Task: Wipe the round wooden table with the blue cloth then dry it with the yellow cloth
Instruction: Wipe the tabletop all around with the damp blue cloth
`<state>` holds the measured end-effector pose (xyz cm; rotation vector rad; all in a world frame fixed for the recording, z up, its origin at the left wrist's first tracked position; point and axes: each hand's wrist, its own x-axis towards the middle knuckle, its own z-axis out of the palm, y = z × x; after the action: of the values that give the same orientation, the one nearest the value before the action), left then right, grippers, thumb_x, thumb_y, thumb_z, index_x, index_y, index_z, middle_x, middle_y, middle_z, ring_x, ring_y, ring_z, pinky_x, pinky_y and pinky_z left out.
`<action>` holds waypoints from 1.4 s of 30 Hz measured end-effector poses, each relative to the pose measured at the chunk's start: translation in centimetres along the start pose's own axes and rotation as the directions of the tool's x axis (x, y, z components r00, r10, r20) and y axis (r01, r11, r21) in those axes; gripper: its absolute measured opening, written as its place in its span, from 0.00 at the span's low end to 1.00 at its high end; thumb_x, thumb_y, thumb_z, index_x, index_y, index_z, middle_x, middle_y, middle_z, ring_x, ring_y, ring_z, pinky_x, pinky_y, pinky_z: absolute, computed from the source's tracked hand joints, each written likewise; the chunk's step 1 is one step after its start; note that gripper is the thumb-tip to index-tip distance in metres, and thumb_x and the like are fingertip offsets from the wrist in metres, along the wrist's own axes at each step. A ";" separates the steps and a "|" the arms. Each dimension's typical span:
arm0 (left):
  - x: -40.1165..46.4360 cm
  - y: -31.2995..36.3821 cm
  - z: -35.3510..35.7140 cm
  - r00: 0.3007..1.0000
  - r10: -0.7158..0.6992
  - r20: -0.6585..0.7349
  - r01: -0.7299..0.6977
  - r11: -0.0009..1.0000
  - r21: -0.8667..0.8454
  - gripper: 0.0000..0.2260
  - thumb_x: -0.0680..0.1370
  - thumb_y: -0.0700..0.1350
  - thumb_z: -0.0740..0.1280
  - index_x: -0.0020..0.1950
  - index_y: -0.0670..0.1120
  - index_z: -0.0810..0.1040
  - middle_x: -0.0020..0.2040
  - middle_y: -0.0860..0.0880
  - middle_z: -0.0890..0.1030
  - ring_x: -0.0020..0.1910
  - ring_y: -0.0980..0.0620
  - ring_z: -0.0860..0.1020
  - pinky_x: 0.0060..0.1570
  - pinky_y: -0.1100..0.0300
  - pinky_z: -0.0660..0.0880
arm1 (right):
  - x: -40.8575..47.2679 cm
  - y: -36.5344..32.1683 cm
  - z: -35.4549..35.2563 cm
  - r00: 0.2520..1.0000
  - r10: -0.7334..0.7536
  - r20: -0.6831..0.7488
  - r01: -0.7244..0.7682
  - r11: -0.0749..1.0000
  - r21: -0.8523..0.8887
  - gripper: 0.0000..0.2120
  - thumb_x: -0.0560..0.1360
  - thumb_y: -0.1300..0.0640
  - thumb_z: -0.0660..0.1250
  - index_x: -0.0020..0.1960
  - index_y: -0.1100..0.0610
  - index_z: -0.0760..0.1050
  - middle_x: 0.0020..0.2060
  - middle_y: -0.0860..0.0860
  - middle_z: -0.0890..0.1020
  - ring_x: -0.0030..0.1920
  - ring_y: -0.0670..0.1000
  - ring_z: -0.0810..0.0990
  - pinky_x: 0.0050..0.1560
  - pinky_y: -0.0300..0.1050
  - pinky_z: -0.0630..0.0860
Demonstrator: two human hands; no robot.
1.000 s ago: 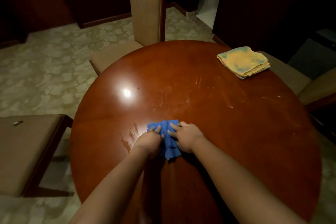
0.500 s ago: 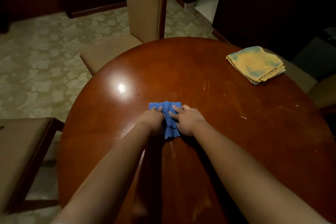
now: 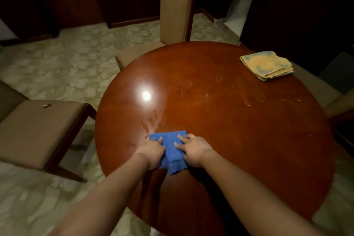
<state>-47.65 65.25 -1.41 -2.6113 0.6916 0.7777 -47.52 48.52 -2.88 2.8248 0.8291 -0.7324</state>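
From the head camera, both hands are down on the blue cloth (image 3: 173, 148), side by side and close together on the near left part of the round table (image 3: 229, 120). The left hand (image 3: 152, 151) presses on the cloth's left half, fingers lying forward over it. The right hand (image 3: 193, 149) presses on the right half, fingers fairly straight and spread on the fabric. Neither hand seems to be bunching the cloth; it lies flat between and under them, with a ragged corner sticking out toward the person.

Just beyond the cloth, wet streaks (image 3: 151, 120) shine on the wood, and a bright light reflection (image 3: 146, 95) sits farther up. Faint smears show across the middle of the tabletop.

The yellow cloth (image 3: 267, 65) lies folded at the far right edge of the table, well apart from the hands, untouched.

A tan chair (image 3: 175, 9) stands at the far side, its seat tucked at the table's rim. Another chair (image 3: 38, 130) stands to the left, with a small object on its seat too small to tell.
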 end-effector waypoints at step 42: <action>2.2 -3.3 0.6 0.981 -0.126 -0.147 0.077 0.950 -0.302 0.19 0.84 0.46 0.51 0.70 0.41 0.70 0.77 0.41 0.55 0.75 0.42 0.56 0.68 0.51 0.63 | 4.3 1.5 -1.9 0.999 -0.013 -0.036 0.014 0.999 0.040 0.24 0.84 0.49 0.47 0.79 0.46 0.48 0.78 0.48 0.46 0.77 0.53 0.49 0.73 0.53 0.53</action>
<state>-44.52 67.44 -2.67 -2.9832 0.5108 0.6846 -42.79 49.73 -3.34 2.8788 0.8493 -0.7102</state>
